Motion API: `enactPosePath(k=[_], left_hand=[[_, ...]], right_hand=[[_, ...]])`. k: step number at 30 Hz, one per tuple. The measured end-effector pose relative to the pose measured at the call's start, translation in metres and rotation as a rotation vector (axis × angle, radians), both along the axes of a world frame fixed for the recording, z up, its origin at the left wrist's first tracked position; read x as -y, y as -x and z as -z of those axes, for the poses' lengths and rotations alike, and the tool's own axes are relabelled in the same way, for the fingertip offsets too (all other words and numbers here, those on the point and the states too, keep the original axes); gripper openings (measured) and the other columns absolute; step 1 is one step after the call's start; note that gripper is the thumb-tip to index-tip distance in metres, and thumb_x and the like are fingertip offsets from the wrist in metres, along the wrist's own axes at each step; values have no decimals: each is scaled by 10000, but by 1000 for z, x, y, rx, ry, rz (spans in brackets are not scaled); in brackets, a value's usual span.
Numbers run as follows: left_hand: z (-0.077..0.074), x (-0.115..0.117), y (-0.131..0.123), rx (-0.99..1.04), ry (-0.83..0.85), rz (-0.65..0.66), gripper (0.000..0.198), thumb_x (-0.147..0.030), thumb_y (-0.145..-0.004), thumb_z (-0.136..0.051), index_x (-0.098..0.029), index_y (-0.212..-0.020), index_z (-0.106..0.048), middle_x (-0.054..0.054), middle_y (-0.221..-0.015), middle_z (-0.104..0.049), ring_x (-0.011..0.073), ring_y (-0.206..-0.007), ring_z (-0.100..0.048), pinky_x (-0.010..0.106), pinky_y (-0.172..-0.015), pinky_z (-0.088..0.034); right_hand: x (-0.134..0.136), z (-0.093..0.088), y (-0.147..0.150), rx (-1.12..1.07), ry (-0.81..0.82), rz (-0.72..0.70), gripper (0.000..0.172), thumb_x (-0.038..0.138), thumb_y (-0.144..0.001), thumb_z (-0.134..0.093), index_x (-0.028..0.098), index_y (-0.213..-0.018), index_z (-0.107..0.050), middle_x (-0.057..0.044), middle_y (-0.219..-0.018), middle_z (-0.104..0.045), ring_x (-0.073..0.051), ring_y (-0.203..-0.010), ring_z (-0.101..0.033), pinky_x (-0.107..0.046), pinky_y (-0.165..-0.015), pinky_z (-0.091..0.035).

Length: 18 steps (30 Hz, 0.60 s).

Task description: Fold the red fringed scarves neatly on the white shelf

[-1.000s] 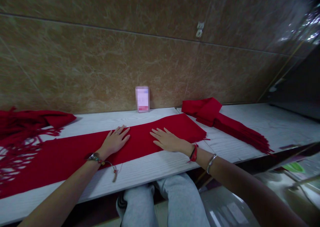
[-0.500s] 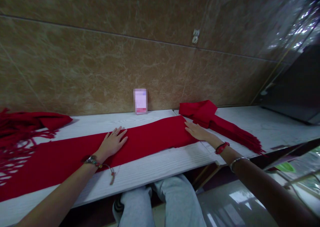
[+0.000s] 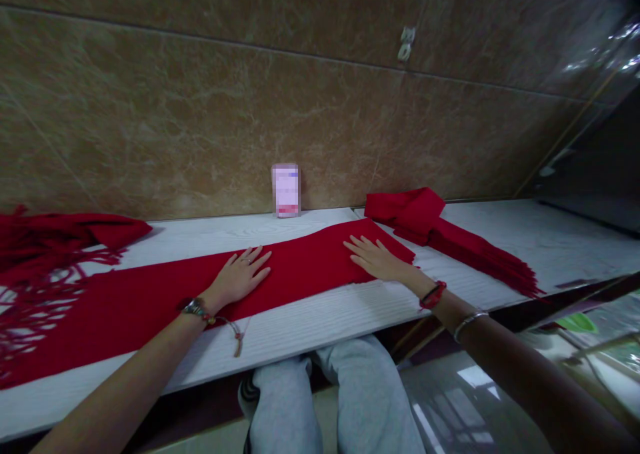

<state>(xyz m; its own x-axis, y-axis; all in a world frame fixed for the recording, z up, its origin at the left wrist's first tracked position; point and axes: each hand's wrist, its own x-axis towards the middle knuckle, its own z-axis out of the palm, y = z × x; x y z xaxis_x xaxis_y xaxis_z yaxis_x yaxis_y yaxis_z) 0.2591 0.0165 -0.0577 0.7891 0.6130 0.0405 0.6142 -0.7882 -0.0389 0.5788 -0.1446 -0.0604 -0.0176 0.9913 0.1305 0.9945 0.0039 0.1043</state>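
Observation:
A long red scarf (image 3: 310, 261) lies flat along a white wood-grain table (image 3: 310, 321), its fringed end trailing off at the far left. My left hand (image 3: 243, 274) rests flat on the middle of the scarf, fingers spread. My right hand (image 3: 375, 257) lies flat on the scarf's right end, fingers stretched out. Both wrists wear bracelets. Neither hand holds anything.
A folded red scarf (image 3: 440, 231) with fringe lies on the table at the right. Another red fringed scarf (image 3: 60, 237) is bunched at the far left. A small pink card (image 3: 285, 190) leans against the brown marble wall. My grey-trousered knees (image 3: 330, 401) are under the table edge.
My right hand slid from the middle of the scarf out to its right end, then slightly back left. My left hand stayed flat in nearly the same place.

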Motion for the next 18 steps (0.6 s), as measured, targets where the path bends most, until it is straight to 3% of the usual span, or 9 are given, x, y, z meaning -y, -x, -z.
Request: enactPosePath(k=[3,6,8,12,15,18], left_hand=[[1,-1,0,31,7,-9,503,-427,-924,-249,-248,-1390,-309,64,-1464,-252,257,-1337,-224,471,-1047,-207],[-1,3,-1,83,-4,8,508,-434,-920,-257,-225,-1372,-354,82,-1467,-244,258,-1338,-220,464,-1051,-204],[-4,8,-2,116,-15,57,517,-453,-914,-272,-233,-1376,-346,81,-1480,-203,251,-1348,-190,455,-1061,-182],[-7,19,-4,54,56,69,578,-538,-887,-297,-275,-1401,-275,63,-1485,-182,266,-1357,-148,487,-1058,-164],[-6,22,-4,4,75,60,593,-555,-884,-288,-271,-1404,-265,59,-1478,-204,265,-1357,-151,499,-1058,-148],[-4,24,-5,6,75,66,593,-559,-886,-276,-270,-1404,-265,57,-1480,-198,265,-1357,-148,495,-1060,-145]], right_hand=[[9,1,-36,21,33,125,476,307,-937,-230,187,-1392,-302,-115,-1448,-295,-275,-1326,-244,-546,-997,-289],[13,-7,-43,53,20,223,474,288,-925,-258,126,-1356,-370,-181,-1407,-348,-307,-1305,-288,-575,-971,-304],[12,-15,-24,61,-52,178,477,288,-922,-268,89,-1336,-395,-209,-1393,-356,-322,-1301,-289,-583,-980,-286],[-2,-23,51,-10,-113,-143,510,361,-932,-273,110,-1372,-333,-156,-1440,-294,-278,-1332,-230,-524,-1026,-262],[-13,-17,93,-40,-57,-265,523,379,-927,-307,111,-1375,-325,-141,-1441,-300,-270,-1331,-232,-505,-1044,-245],[-17,-6,104,-68,2,-282,506,358,-935,-295,114,-1377,-321,-137,-1433,-316,-260,-1321,-262,-485,-1043,-264]])
